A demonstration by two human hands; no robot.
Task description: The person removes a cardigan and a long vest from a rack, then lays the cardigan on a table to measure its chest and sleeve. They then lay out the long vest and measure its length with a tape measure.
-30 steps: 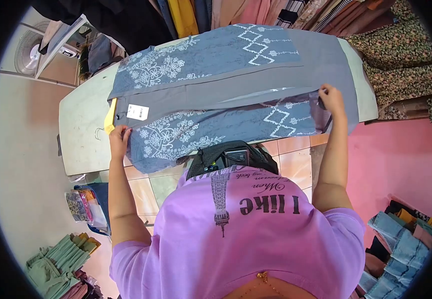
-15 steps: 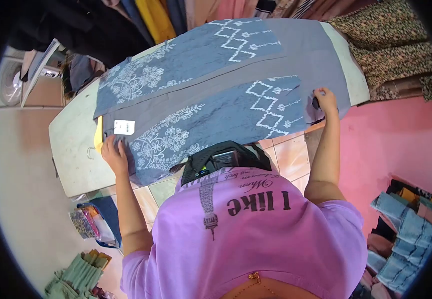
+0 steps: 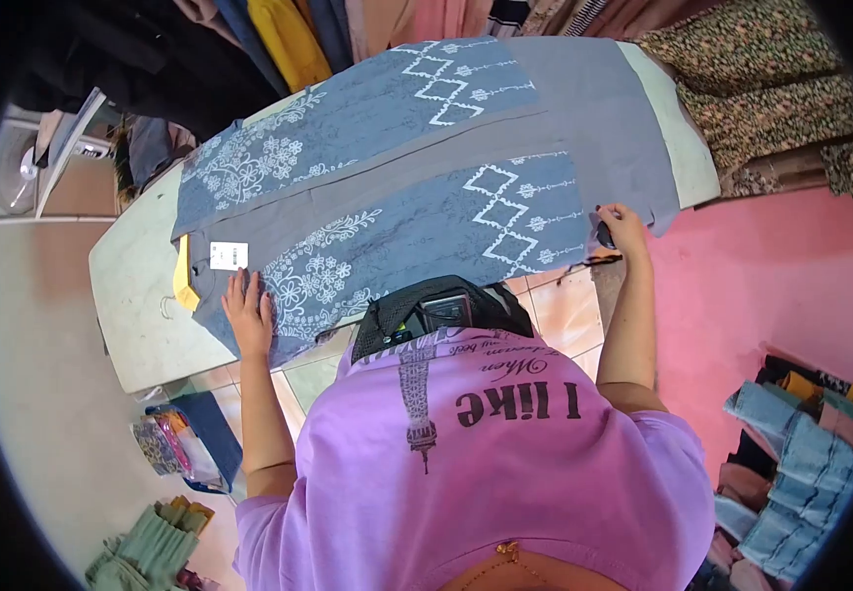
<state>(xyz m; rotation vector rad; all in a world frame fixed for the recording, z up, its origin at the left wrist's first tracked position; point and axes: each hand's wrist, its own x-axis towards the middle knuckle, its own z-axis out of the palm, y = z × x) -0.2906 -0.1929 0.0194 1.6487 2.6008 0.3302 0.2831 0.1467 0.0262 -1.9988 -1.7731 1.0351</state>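
A long blue-grey garment (image 3: 426, 167) with white flower and diamond patterns lies spread over a white table (image 3: 126, 295). My left hand (image 3: 248, 313) rests flat on its near-left part, fingers outstretched. Just above those fingertips is a white hang tag (image 3: 229, 256), and a yellow strip (image 3: 185, 276) shows at the left neck edge. At the near-right hem, my right hand (image 3: 625, 230) is closed around a small black object (image 3: 605, 234) whose kind I cannot tell.
Hanging clothes (image 3: 289, 44) line the far side, and patterned fabric (image 3: 761, 79) hangs by the table's right end. Folded jeans (image 3: 791, 473) are stacked low on the right. A bag of fabric (image 3: 205, 433) and green clothes (image 3: 151, 542) sit at lower left.
My left hand has moved right and flattened onto the garment below the tag. My right hand has shifted left and slightly nearer along the hem. The view has shifted slightly.
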